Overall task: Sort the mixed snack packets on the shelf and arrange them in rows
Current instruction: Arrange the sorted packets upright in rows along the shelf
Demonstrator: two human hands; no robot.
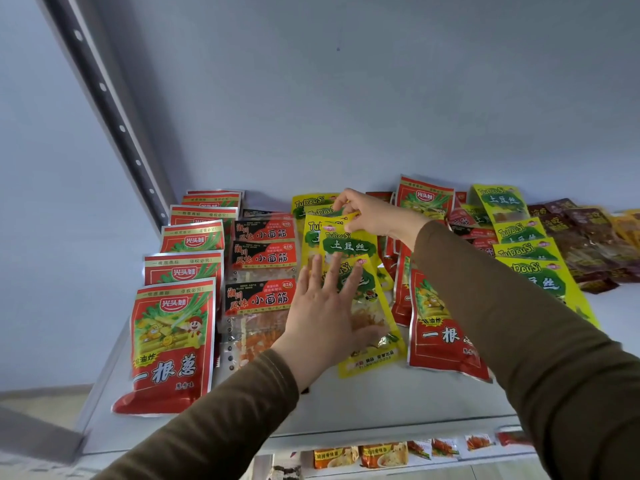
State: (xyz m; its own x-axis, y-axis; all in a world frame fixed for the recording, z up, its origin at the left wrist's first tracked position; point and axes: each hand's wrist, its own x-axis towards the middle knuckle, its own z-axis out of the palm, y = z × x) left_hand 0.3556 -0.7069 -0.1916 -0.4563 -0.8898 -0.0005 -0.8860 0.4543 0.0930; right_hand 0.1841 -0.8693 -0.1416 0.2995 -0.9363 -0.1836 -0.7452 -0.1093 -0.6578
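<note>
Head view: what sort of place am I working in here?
Probably a shop's display shelving: a white shelf with many identical snack packets in rows, such as the red packets, a perforated upright, and another stocked shelf below.

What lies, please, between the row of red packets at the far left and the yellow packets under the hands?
In the head view, a row of black-and-red packets lies between the red packets and the yellow packets.

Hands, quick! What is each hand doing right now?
Left hand: open, fingers straight, pressing flat on the front yellow-green plastic snack packet.
Right hand: pinching the top edge of a rear yellow-green plastic snack packet.
</note>
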